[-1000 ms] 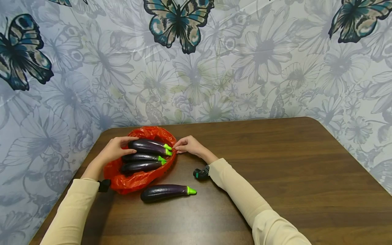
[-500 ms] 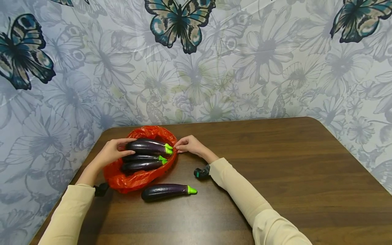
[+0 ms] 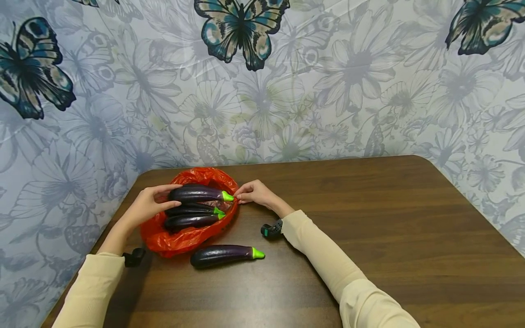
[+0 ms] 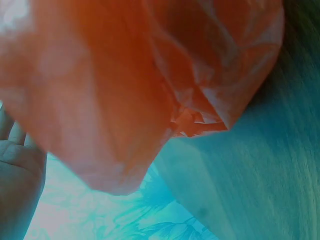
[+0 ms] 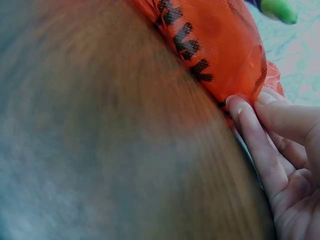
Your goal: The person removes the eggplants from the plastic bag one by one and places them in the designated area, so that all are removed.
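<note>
In the head view an open red plastic bag [image 3: 176, 243] holds several dark purple eggplants with green stem ends. My left hand [image 3: 143, 204] reaches over the bag's left side and grips the blunt left end of the uppermost eggplant [image 3: 197, 193], thumb below and fingers above. Two more eggplants lie under it, one being the front eggplant [image 3: 190, 222]. On the right, my right hand [image 3: 256, 192] pinches the bag's rim between thumb and fingertips, clearly seen in the right wrist view. In the left wrist view the bag [image 4: 120, 90] hides most of the left hand.
A single eggplant [image 3: 225, 256] lies on the brown wooden table [image 3: 369, 218] in front of the bag, stem to the right. Behind the table hangs a floral cloth [image 3: 287, 105] with butterflies. Both wrists wear black devices.
The gripped eggplant has risen slightly and now covers the one beside it, whose green stem showed before. My left forearm has shifted a little down and left. The right hand keeps its pinch.
</note>
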Available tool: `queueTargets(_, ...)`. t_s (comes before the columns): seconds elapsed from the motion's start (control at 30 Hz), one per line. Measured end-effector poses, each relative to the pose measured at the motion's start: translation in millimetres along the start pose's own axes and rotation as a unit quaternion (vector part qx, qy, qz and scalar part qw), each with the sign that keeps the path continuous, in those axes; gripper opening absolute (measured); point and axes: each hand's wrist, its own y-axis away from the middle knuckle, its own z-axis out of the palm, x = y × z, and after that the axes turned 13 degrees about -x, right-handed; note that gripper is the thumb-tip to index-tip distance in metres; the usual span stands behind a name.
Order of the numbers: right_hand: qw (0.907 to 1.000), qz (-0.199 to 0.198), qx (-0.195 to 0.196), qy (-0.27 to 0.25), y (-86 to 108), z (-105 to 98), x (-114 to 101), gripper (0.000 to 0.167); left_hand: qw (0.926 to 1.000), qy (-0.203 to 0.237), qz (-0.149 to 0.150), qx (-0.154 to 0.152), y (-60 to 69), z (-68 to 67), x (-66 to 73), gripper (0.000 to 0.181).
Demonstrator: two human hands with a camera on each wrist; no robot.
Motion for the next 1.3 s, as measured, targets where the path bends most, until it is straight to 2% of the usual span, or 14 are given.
queueTargets(0.3,1.0000,-0.002,0.000,0.002,-0.8,-0.2,1.5,0.017,0.9996,0.027,0.001,0.006,11.0,1.2,13.2,0.048)
queueTargets(0.6,1.0000,-0.002,-0.004,-0.003,0.9,-0.3,0.4,0.017,0.9996,0.012,0.017,0.019,26.2,4.0,19.5,0.046)
queueTargets(0.87,0.9999,-0.003,-0.009,-0.007,0.8,-0.2,-1.3,0.018,0.9995,0.021,0.016,0.018,45.4,11.0,41.4,0.046)
queueTargets(1.17,1.0000,0.007,0.000,-0.001,0.4,-0.2,-1.4,0.016,0.9992,-0.023,0.003,0.034,68.5,24.9,62.8,0.046)
queueTargets(1.3,1.0000,0.008,-0.001,0.000,-0.2,-1.0,-0.1,0.016,0.9991,-0.032,-0.005,0.027,81.4,31.9,69.0,0.045)
